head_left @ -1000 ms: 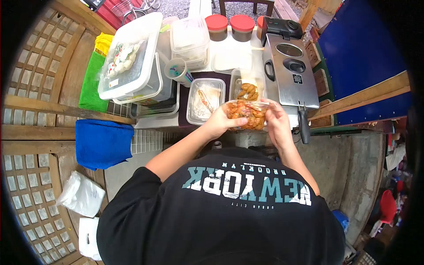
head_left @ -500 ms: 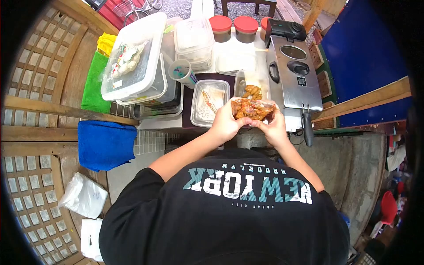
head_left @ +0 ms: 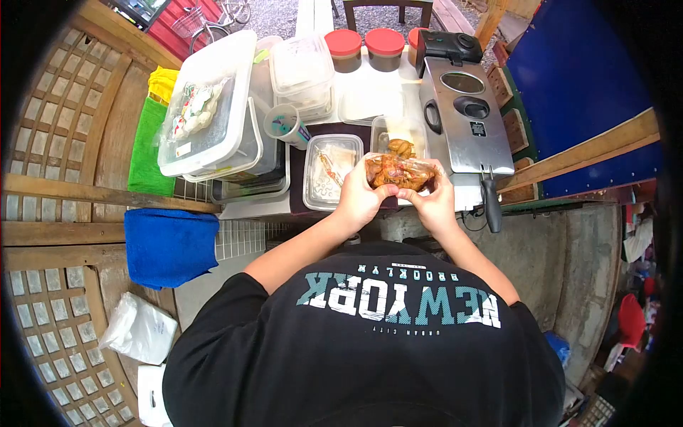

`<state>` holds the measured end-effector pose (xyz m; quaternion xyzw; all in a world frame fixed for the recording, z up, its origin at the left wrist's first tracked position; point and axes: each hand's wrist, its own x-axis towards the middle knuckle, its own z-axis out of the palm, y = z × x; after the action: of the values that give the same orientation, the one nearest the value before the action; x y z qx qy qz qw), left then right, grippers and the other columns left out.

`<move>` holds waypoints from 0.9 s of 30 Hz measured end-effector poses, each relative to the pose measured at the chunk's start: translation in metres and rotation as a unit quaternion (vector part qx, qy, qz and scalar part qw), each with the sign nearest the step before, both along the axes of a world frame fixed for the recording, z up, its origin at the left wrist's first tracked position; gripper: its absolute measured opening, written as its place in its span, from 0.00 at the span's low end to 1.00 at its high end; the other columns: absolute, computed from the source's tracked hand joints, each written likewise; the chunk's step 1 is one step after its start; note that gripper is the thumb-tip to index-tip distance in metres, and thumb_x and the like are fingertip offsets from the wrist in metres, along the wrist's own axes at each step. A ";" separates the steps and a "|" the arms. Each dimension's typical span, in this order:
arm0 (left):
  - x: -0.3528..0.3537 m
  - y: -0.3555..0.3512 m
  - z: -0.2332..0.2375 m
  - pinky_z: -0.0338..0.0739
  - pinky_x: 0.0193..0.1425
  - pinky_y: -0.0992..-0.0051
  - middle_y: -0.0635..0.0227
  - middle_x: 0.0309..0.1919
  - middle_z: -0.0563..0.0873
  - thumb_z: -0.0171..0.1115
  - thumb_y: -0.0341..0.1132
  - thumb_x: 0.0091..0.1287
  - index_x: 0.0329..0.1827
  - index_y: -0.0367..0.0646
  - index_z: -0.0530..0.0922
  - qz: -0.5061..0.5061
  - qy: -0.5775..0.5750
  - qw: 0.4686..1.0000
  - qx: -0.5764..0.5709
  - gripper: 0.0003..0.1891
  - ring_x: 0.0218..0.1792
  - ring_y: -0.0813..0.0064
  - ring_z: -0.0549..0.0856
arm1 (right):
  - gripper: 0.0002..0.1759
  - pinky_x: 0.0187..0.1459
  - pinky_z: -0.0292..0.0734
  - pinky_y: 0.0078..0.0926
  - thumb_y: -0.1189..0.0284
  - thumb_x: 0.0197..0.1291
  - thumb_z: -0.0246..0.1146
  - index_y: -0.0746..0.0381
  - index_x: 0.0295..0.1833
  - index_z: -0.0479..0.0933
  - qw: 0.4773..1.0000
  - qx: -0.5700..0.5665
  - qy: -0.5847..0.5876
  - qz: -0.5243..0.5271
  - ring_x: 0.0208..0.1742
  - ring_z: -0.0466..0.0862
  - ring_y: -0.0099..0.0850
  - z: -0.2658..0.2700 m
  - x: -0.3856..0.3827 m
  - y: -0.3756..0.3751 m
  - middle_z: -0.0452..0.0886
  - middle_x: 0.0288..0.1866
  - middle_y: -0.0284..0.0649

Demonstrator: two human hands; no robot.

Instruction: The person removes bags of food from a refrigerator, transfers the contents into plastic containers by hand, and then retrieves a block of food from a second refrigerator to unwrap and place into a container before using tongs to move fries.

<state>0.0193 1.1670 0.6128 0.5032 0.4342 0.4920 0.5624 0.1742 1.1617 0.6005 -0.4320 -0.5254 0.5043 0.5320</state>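
Observation:
Between both hands is a clear plastic bag of brown, sauce-coated food (head_left: 400, 171). My left hand (head_left: 361, 195) grips its left side, and my right hand (head_left: 432, 202) grips the right, with the two thumbs nearly meeting at the near edge. Just beyond the bag stands a clear tub (head_left: 419, 127) holding several brown food pieces (head_left: 401, 147); the bag overlaps its near side in this view. A second clear tub (head_left: 311, 178), left of my left hand, has reddish tongs or skewers lying in it.
A steel deep fryer (head_left: 482, 148) with a black-handled basket stands on the right. Red-lidded jars (head_left: 385, 41) line the back. To the left are a printed plastic cup (head_left: 287, 128), stacked tubs (head_left: 302, 67) and a large lidded bin (head_left: 238, 67). A blue towel (head_left: 171, 245) hangs at the left rail.
Both hands still hold the bag and have tilted it slightly, so more of its top side shows. The camera view has shifted a little.

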 end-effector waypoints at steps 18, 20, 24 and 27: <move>-0.022 -0.019 0.030 0.72 0.57 0.74 0.63 0.48 0.80 0.72 0.23 0.48 0.55 0.33 0.68 -0.118 -0.068 0.990 -0.044 0.30 0.50 0.76 0.79 | 0.37 0.58 0.69 0.27 0.69 0.45 0.74 0.70 0.59 0.66 0.982 -0.082 0.058 0.157 0.55 0.75 0.28 0.027 0.010 -0.015 0.74 0.56 0.42; -0.016 -0.025 0.036 0.73 0.56 0.73 0.63 0.47 0.80 0.75 0.28 0.48 0.55 0.33 0.68 -0.081 -0.059 0.995 -0.016 0.31 0.49 0.74 0.80 | 0.35 0.58 0.70 0.26 0.73 0.45 0.73 0.69 0.58 0.67 0.990 -0.020 0.047 0.134 0.54 0.76 0.28 0.027 0.006 -0.016 0.75 0.54 0.42; -0.005 -0.026 0.038 0.74 0.55 0.75 0.63 0.44 0.80 0.68 0.16 0.46 0.52 0.34 0.70 -0.012 -0.032 0.999 0.006 0.27 0.47 0.76 0.80 | 0.34 0.58 0.70 0.26 0.73 0.45 0.73 0.68 0.58 0.67 0.994 -0.001 0.046 0.095 0.55 0.76 0.28 0.026 0.004 -0.015 0.75 0.54 0.42; -0.003 -0.023 0.038 0.75 0.53 0.77 0.64 0.43 0.81 0.68 0.15 0.45 0.51 0.34 0.70 -0.010 -0.040 0.999 0.004 0.28 0.46 0.77 0.81 | 0.33 0.57 0.70 0.26 0.73 0.45 0.73 0.67 0.58 0.68 0.998 0.022 0.029 0.060 0.55 0.76 0.28 0.020 0.002 -0.016 0.75 0.53 0.41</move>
<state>0.0165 1.1436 0.6503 0.4901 0.4043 0.5076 0.5820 0.1765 1.1456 0.6207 -0.3734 -0.5460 0.5353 0.5253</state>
